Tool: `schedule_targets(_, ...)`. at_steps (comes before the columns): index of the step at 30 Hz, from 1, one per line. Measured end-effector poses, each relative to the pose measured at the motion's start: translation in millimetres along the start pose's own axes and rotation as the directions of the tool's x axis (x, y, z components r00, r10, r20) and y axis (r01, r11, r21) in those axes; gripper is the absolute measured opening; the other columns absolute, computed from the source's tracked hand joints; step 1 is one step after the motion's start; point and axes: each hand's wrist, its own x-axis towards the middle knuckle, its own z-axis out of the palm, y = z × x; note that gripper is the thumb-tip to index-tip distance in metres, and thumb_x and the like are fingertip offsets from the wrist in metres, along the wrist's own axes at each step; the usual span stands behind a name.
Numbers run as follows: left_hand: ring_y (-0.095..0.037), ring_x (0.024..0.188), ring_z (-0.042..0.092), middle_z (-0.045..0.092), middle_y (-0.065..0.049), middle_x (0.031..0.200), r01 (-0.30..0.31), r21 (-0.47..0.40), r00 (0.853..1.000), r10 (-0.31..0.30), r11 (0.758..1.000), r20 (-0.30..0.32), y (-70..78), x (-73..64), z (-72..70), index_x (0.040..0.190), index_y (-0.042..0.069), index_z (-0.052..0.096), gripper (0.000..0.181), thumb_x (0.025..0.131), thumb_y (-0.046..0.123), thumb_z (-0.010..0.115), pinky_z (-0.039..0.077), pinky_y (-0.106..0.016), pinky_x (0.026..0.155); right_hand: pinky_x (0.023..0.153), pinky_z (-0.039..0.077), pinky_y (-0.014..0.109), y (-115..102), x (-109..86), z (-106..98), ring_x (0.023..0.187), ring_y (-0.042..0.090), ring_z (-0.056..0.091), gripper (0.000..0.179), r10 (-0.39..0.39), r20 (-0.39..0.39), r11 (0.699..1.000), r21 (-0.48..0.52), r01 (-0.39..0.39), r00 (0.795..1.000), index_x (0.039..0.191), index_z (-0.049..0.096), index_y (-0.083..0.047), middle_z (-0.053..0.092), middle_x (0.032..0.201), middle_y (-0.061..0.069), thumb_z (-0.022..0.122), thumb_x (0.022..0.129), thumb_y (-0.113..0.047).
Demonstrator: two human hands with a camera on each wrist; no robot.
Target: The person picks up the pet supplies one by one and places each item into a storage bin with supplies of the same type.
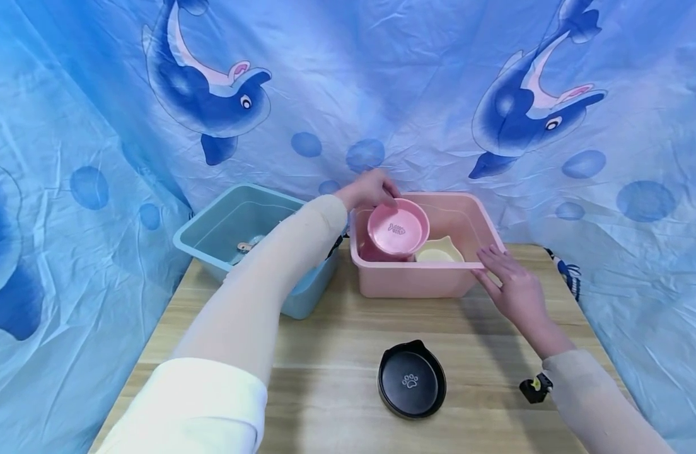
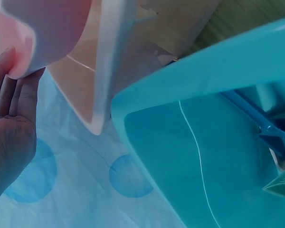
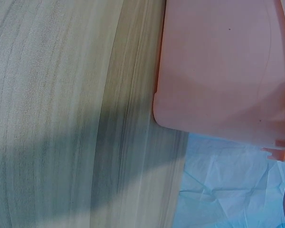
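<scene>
In the head view my left hand (image 1: 372,189) pinches the rim of a pink bowl (image 1: 398,228) with a fish-bone print on its inside. The bowl is tilted over the left part of a pink bin (image 1: 416,282). The left wrist view shows thumb and fingers of the left hand (image 2: 12,109) on the bowl's wavy rim (image 2: 26,52). My right hand (image 1: 515,287) holds the bin's front right corner, fingers over the rim and thumb on the outer wall. Inside the bin lies a pale yellow bowl (image 1: 440,251) with a pointed ear, partly hidden by the front wall.
A black cat-eared bowl (image 1: 411,381) with a paw print stands on the wooden table (image 1: 336,391) in front. Left of the pink bin is a teal bin (image 1: 212,243), holding a blue-handled utensil (image 2: 249,111) and other small items. A dolphin-print curtain (image 1: 325,82) hangs close behind.
</scene>
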Motion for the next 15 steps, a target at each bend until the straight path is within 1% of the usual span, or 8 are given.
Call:
schedule_targets(2,-0.024,0.112,0.071,0.079,-0.01,0.117,-0.018,0.032,1.0,0.018,0.999,0.0,-2.4,1.8,1.5,0.121,0.005,0.08,0.026,0.095,0.005,0.079,0.058,-0.029,0.098,0.101,0.055,0.067,0,-0.3,0,0.121,0.046,0.07,0.051,-0.006,-0.008,1.0,0.001,0.006,1.0,0.132,0.073,0.0,0.072,0.129,0.024,0.09,0.085,-0.013)
schedule_targets(3,-0.024,0.111,0.071,0.08,-0.01,0.116,-0.017,0.035,1.0,0.017,0.999,0.001,-3.7,3.0,1.9,0.12,0.005,0.08,0.025,0.095,0.004,0.079,0.058,-0.029,0.097,0.102,0.054,0.067,0,-0.4,0,0.12,0.046,0.07,0.051,-0.013,-0.013,1.0,0.003,0.013,1.0,0.131,0.074,0.001,0.072,0.129,0.025,0.09,0.085,-0.012)
schedule_targets(4,-0.023,0.109,0.072,0.08,-0.01,0.113,-0.022,0.043,1.0,0.022,0.999,-0.004,-6.6,5.4,2.6,0.117,0.006,0.082,0.024,0.093,0.003,0.08,0.059,-0.028,0.094,0.102,0.054,0.067,0,-0.6,0,0.119,0.046,0.07,0.051,-0.023,-0.017,1.0,0.004,0.023,1.0,0.131,0.074,0.002,0.072,0.129,0.025,0.09,0.085,-0.011)
schedule_targets(8,-0.023,0.103,0.073,0.081,-0.009,0.109,-0.008,0.073,1.0,0.009,0.997,-0.015,-11.8,8.1,5.8,0.115,0.005,0.082,0.023,0.092,0.001,0.08,0.062,-0.027,0.087,0.101,0.055,0.067,0,-1.5,2,0.117,0.047,0.071,0.051,-0.051,-0.027,0.999,0.006,0.052,0.998,0.13,0.074,0.003,0.072,0.128,0.025,0.09,0.084,-0.011)
schedule_targets(10,-0.022,0.104,0.072,0.081,-0.009,0.11,-0.003,0.094,1.0,0.006,0.996,-0.024,-12.7,8.4,8.4,0.116,0.006,0.082,0.024,0.092,0.002,0.08,0.061,-0.027,0.086,0.099,0.055,0.068,1,-1.8,3,0.117,0.047,0.071,0.051,-0.051,-0.031,0.999,0.007,0.052,0.998,0.129,0.074,0.003,0.072,0.127,0.025,0.091,0.083,-0.011)
schedule_targets(12,-0.024,0.107,0.071,0.08,-0.01,0.113,0.003,0.107,1.0,0.0,0.994,-0.023,-12.1,7.7,10.6,0.119,0.005,0.081,0.025,0.094,0.002,0.079,0.061,-0.029,0.089,0.099,0.055,0.068,1,-1.7,3,0.117,0.048,0.071,0.051,-0.041,-0.032,0.999,0.007,0.041,0.999,0.129,0.074,0.002,0.073,0.127,0.025,0.091,0.083,-0.011)
schedule_targets(15,-0.024,0.109,0.07,0.08,-0.01,0.113,0.008,0.12,1.0,-0.006,0.993,-0.017,-14.2,13.1,13.5,0.118,0.006,0.082,0.025,0.093,0.001,0.079,0.06,-0.03,0.092,0.098,0.055,0.068,1,-0.7,2,0.118,0.048,0.071,0.05,-0.025,-0.026,1.0,0.006,0.025,0.999,0.129,0.075,0.002,0.072,0.128,0.025,0.09,0.083,-0.012)
